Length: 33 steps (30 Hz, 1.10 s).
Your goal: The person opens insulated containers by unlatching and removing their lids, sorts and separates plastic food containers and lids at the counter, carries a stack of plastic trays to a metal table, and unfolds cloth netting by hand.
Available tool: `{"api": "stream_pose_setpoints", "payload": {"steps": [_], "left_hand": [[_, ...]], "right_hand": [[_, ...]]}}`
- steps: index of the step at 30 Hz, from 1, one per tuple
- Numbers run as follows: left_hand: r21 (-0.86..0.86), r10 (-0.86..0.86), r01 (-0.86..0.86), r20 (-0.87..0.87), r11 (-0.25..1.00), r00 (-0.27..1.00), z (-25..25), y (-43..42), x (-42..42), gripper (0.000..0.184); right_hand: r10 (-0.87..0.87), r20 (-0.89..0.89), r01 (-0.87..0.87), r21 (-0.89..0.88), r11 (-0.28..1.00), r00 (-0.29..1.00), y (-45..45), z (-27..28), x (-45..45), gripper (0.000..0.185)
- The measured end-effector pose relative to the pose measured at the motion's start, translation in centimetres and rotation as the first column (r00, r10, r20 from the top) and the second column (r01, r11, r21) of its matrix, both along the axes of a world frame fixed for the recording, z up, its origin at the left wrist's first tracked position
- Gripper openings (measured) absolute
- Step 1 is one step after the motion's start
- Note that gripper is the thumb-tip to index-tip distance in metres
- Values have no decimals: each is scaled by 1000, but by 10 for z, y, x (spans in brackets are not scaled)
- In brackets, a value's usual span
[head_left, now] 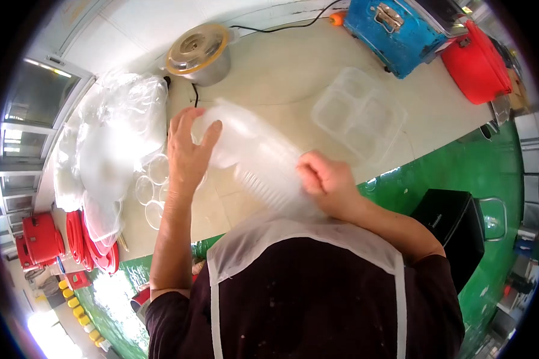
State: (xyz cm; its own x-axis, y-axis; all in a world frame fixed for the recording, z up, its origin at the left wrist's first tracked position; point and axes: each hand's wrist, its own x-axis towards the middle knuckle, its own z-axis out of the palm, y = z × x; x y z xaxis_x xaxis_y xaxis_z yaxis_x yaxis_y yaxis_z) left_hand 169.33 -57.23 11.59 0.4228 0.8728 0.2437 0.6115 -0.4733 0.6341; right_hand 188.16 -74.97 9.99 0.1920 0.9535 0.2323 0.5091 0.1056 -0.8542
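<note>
Two bare hands at a stack of clear plastic compartment trays (263, 149), over the bench (281, 66). The right hand (329, 179) is closed in a fist on one end; at the other, the fingers of the left hand (188, 146) stand wide, their contact blurred. The stack is presumably light, its thin walls springy and slick, liable to buckle or crack if squeezed; nested layers may slide. The rims, like those of the single compartment tray (359, 113) lying on the bench, probably offer the firmest hold, with both ends supported.
</note>
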Motion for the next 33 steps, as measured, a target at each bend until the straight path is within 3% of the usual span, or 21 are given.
{"api": "stream_pose_setpoints", "payload": {"steps": [1, 2, 3, 6, 7, 8, 10, 12, 14, 16, 19, 21, 22, 23, 28, 33], "left_hand": [[-29, -12, 14, 74, 999, 997, 0, 6, 3, 42], [-208, 44, 15, 274, 978, 961, 9, 2, 5, 44], [-223, -69, 139, 295, 965, 953, 18, 10, 1, 47], [-316, -76, 263, 500, 912, 863, 24, 4, -12, 53], [-353, 35, 188, 539, 916, 841, 12, 0, -24, 55], [-368, 42, 245, 622, 897, 782, 13, -6, -28, 55], [-464, 196, 199, 671, 863, 715, 7, -16, -36, 54], [-523, 285, 149, 657, 839, 698, -18, -30, -54, 52], [-526, 286, 111, 614, 843, 736, -62, -34, -70, 51], [-579, 310, 86, 551, 811, 775, -61, -36, -67, 53], [-618, 344, 111, 568, 779, 748, -51, -34, -63, 54], [-577, 313, 118, 591, 808, 744, -38, -23, -65, 54], [-485, 288, 15, 544, 874, 788, -21, -23, -53, 54], [-465, 273, -51, 426, 884, 863, 0, -23, -45, 56], [-313, -1, 69, 211, 947, 978, 36, 8, -18, 55], [-394, -58, 157, 252, 905, 966, 46, 24, 14, 53]], "right_hand": [[36, 51, -39, 64, 997, 998, 3, 1, -2, 4], [63, 109, -76, 118, 990, 992, 7, 4, -5, 5], [81, 170, -109, 164, 980, 982, 8, 7, -6, 5], [109, 218, -163, 249, 955, 970, 12, 25, 3, 6], [79, 161, -123, 280, 952, 984, 13, 31, 6, 5], [56, 100, -85, 312, 946, 993, 15, 35, 8, 5], [23, 18, -28, 393, 919, 1000, 13, 51, 15, 3], [-18, -179, 124, 602, 789, 984, 8, 75, 21, 2], [-126, -81, 147, 679, 719, 989, 2, 95, 39, 6], [-304, 261, 72, 639, 766, 916, -8, 103, 75, 11], [-472, 607, 32, 593, 805, 639, -7, 75, 128, 5], [-435, 730, 29, 496, 868, 527, -30, 34, 161, 10], [-385, 780, 32, 426, 904, 493, -43, 16, 174, 11], [-330, 824, 40, 352, 935, 460, -57, -3, 185, 12], [-206, 836, 42, 215, 976, 508, -95, -66, 214, 9], [-134, 863, 14, 145, 989, 487, -99, -93, 236, 19]]}}
